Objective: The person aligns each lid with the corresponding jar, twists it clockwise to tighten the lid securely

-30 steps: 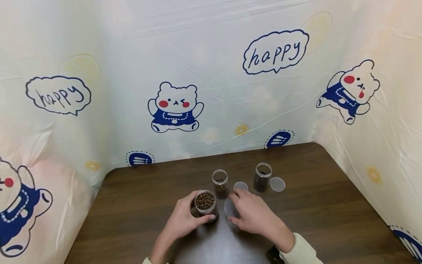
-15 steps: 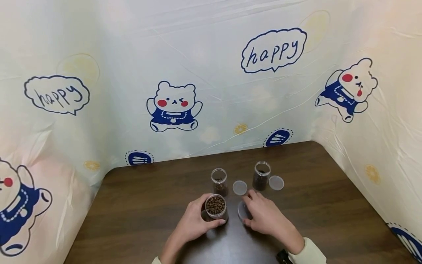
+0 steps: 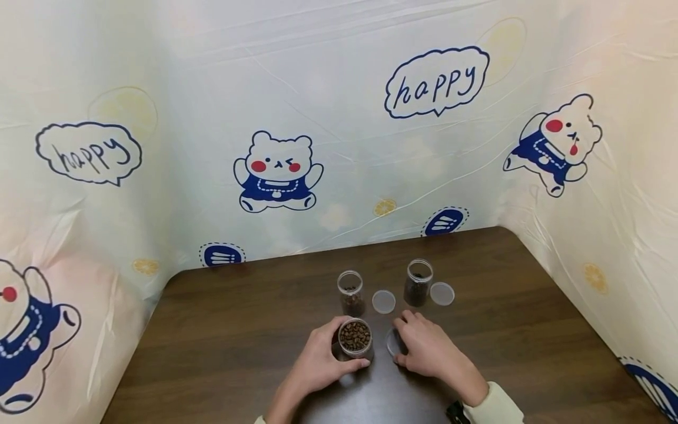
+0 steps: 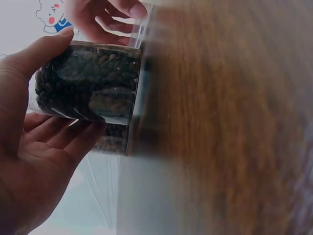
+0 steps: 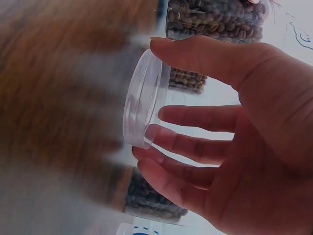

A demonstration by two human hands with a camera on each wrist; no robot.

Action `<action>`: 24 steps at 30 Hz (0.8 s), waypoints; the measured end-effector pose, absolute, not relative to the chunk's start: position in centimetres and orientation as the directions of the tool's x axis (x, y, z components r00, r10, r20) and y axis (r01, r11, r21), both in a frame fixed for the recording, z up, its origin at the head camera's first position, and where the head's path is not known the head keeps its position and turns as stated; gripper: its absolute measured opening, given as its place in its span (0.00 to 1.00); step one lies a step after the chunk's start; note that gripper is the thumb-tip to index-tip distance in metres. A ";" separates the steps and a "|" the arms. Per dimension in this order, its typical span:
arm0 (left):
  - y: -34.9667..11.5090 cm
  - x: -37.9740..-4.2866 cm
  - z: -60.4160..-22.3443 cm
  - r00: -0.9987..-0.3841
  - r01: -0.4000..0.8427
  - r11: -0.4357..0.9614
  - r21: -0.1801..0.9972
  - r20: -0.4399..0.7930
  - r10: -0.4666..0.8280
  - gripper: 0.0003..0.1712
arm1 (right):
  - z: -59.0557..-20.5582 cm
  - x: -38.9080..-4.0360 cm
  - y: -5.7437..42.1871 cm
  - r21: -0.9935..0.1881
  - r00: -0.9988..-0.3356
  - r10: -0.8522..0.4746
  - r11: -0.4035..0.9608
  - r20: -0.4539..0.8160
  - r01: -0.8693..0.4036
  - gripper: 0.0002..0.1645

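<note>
My left hand point(image 3: 322, 360) is wrapped around a clear jar point(image 3: 355, 337) filled nearly to the rim with brown coffee beans. The jar stands upright and uncovered, and the left wrist view shows thumb and fingers on either side of its wall point(image 4: 93, 81). Just to its right, my right hand point(image 3: 428, 348) grips a round clear plastic lid point(image 5: 142, 100) by the edge, thumb on one side and fingertips on the other. In the head view that hand covers part of the lid. Lid and jar are apart.
Behind the hands stand two more open jars on the brown table point(image 3: 238, 330): one partly filled with beans point(image 3: 352, 297), another with darker contents point(image 3: 417, 288). Two loose lids lie near them, one between the jars point(image 3: 384, 301) and one at the right point(image 3: 442, 293). A printed curtain point(image 3: 339, 118) surrounds the table.
The left hand has moved the full jar rightward and slightly nearer. My right hand has also shifted right with the lid, which has come away from the jar's side.
</note>
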State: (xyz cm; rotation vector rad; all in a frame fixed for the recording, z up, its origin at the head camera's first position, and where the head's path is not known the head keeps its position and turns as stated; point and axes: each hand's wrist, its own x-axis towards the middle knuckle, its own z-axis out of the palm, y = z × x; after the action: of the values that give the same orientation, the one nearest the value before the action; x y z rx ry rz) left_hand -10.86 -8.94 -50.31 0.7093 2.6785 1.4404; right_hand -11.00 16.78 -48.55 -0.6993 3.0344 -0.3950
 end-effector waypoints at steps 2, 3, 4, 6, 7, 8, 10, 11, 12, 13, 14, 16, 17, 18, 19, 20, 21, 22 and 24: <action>-8.9 -10.8 -50.4 -0.898 0.374 0.472 0.798 0.185 0.398 0.41 | -48.7 -11.0 16.7 -0.244 -0.901 -0.431 0.869 0.052 -0.430 0.33; -8.9 -10.8 -50.4 -0.899 0.368 0.471 0.801 0.178 0.400 0.41 | -48.7 -11.0 16.7 -0.244 -0.901 -0.431 0.870 0.051 -0.429 0.33; -8.9 -10.8 -50.5 -0.899 0.365 0.470 0.803 0.173 0.402 0.41 | -48.8 -11.1 16.7 -0.246 -0.901 -0.430 0.869 0.049 -0.428 0.33; -8.8 -10.8 -50.6 -0.898 0.361 0.468 0.807 0.166 0.407 0.41 | -48.8 -11.1 16.7 -0.254 -0.904 -0.426 0.871 0.038 -0.421 0.33; -8.8 -10.8 -50.6 -0.898 0.358 0.466 0.809 0.162 0.409 0.41 | -48.8 -11.1 16.7 -0.258 -0.906 -0.423 0.872 0.031 -0.416 0.33; -8.8 -10.8 -50.6 -0.898 0.356 0.465 0.811 0.160 0.409 0.41 | -48.8 -11.1 16.7 -0.261 -0.907 -0.420 0.873 0.025 -0.412 0.33; -8.8 -10.9 -50.7 -0.898 0.352 0.461 0.815 0.155 0.411 0.41 | -48.8 -11.2 16.6 -0.271 -0.909 -0.416 0.874 0.014 -0.403 0.33; -8.8 -10.9 -50.7 -0.899 0.350 0.462 0.815 0.153 0.411 0.41 | -48.8 -11.2 16.6 -0.278 -0.911 -0.413 0.875 0.003 -0.397 0.34; -8.8 -10.9 -50.7 -0.899 0.351 0.467 0.812 0.152 0.411 0.41 | -48.7 -11.2 16.7 -0.284 -0.912 -0.409 0.876 -0.006 -0.391 0.35; -8.8 -10.9 -50.7 -0.899 0.351 0.471 0.809 0.151 0.412 0.42 | -48.7 -11.2 16.7 -0.291 -0.914 -0.406 0.876 -0.015 -0.384 0.37; -8.8 -10.9 -50.7 -0.899 0.353 0.477 0.805 0.149 0.413 0.42 | -48.7 -11.2 16.8 -0.299 -0.916 -0.401 0.877 -0.025 -0.376 0.39; -8.8 -11.0 -50.6 -0.898 0.357 0.489 0.796 0.148 0.415 0.43 | -48.6 -11.2 16.9 -0.312 -0.920 -0.389 0.881 -0.051 -0.355 0.44; -8.8 -11.0 -50.6 -0.898 0.360 0.495 0.790 0.149 0.415 0.44 | -48.5 -11.2 17.1 -0.319 -0.923 -0.381 0.883 -0.062 -0.343 0.46; -8.8 -11.0 -50.6 -0.897 0.361 0.500 0.787 0.148 0.416 0.44 | -48.5 -11.1 17.2 -0.325 -0.925 -0.372 0.886 -0.073 -0.331 0.48; -8.8 -10.9 -50.6 -0.898 0.361 0.504 0.785 0.145 0.416 0.44 | -48.4 -11.1 17.3 -0.330 -0.927 -0.365 0.888 -0.083 -0.320 0.49; -8.8 -10.9 -50.6 -0.898 0.359 0.507 0.783 0.142 0.417 0.45 | -48.4 -11.1 17.4 -0.333 -0.929 -0.359 0.890 -0.091 -0.311 0.49; -8.8 -10.9 -50.6 -0.898 0.358 0.508 0.783 0.139 0.418 0.45 | -48.3 -11.1 17.5 -0.334 -0.930 -0.354 0.892 -0.096 -0.305 0.49; -8.9 -11.0 -50.5 -0.898 0.357 0.511 0.782 0.136 0.419 0.45 | -48.3 -11.2 17.6 -0.337 -0.931 -0.351 0.892 -0.099 -0.301 0.48; -8.9 -11.0 -50.5 -0.896 0.357 0.516 0.778 0.129 0.425 0.45 | -48.3 -11.2 17.7 -0.340 -0.931 -0.351 0.891 -0.100 -0.300 0.46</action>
State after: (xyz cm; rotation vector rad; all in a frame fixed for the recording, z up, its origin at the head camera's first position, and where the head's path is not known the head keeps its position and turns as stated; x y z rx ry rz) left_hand -10.99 -8.89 -50.49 0.6892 2.6672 1.3414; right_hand -11.22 17.75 -48.25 -0.5028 2.9000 -0.4836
